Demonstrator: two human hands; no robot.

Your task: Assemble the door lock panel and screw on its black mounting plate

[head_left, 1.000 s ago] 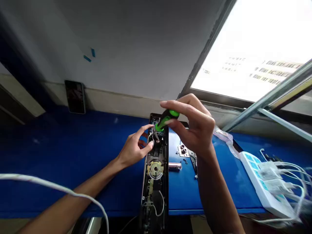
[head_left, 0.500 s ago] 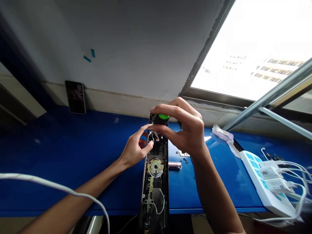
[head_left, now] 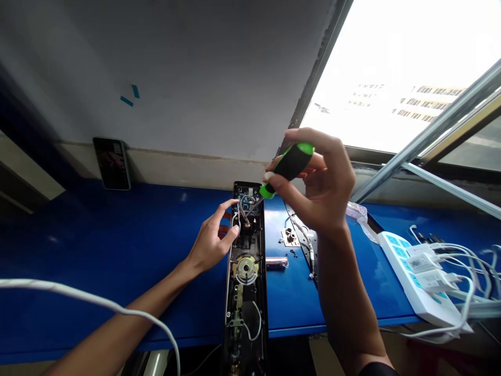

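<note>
Grip of R hand [head_left: 327, 188], ctr-right of frame, is closed round a black-and-green plastic-handled screwdriver [head_left: 294, 161], tilted, thin metal shaft pointing down-left. L hand [head_left: 211, 237], ctr, has thumb & index apart at the L edge of a long, narrow black housing w/ exposed innards [head_left: 265, 303]; white wires [head_left: 238, 215] run btwn those fingertips, but can't tell if it's pinching any. Housing sits ctr to bottom-ctr, w/ a blue circuit board [head_left: 246, 207] at its top end & a round brass-coloured disc [head_left: 246, 268] midway.

Hard to see: screwdriver tip, lost among wires by the board; L hand's other fingers, mostly hidden; housing's lower end, dark & cut off by bottom edge. R forearm covers part of a flat black plate w/ white cable [head_left: 303, 230].

Surface: glossy blue desk [head_left: 117, 250], w/ a pinkish shiny cylinder [head_left: 276, 262] just R of housing, tiny dark screws [head_left: 293, 254] nearby. White power strip w/ blue sockets [head_left: 407, 282], plugs in, lower R.

Room: grey wall [head_left: 195, 78] behind, black phone [head_left: 112, 163] leaning on it mid-L, overexposed window [head_left: 391, 57] upper R.
</note>
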